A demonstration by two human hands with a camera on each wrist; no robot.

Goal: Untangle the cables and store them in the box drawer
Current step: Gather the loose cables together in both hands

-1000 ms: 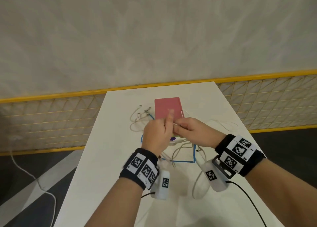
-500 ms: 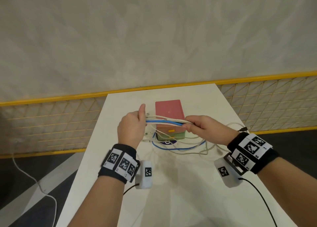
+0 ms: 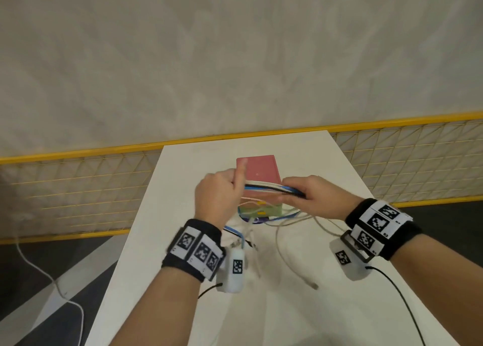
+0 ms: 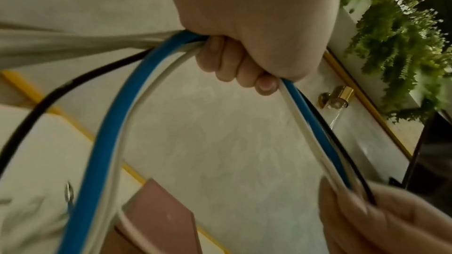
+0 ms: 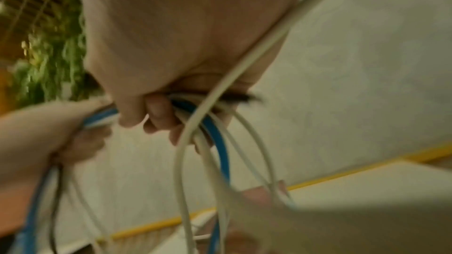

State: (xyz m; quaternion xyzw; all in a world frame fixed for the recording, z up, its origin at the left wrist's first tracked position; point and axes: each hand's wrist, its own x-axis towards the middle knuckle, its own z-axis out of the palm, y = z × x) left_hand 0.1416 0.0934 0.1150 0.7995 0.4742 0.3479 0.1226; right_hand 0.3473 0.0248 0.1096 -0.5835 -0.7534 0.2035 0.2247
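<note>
A bundle of white, blue and black cables [image 3: 266, 187] is stretched level between my two hands above the table. My left hand [image 3: 222, 192] grips one end of it, thumb up; in the left wrist view its fingers [image 4: 234, 65] curl round the blue cable [image 4: 115, 123] and the white cable. My right hand [image 3: 308, 196] grips the other end, and loops hang from its fist [image 5: 156, 115] in the right wrist view. Behind the bundle stands the box [image 3: 257, 173] with a pink top and a green drawer [image 3: 261, 211]. Loose cable ends [image 3: 295, 254] trail on the table.
The white table [image 3: 287, 306] is narrow, with edges close at left and right. A yellow-framed mesh fence [image 3: 78, 188] runs behind it under a pale wall. Another white cable [image 3: 39, 269] lies on the dark floor at the left. Green plants [image 4: 396, 45] hang at the side.
Both hands lifted the cables off the table and drew them into a level bundle. Since half a second ago the hands have come closer together, shortening the stretch between them.
</note>
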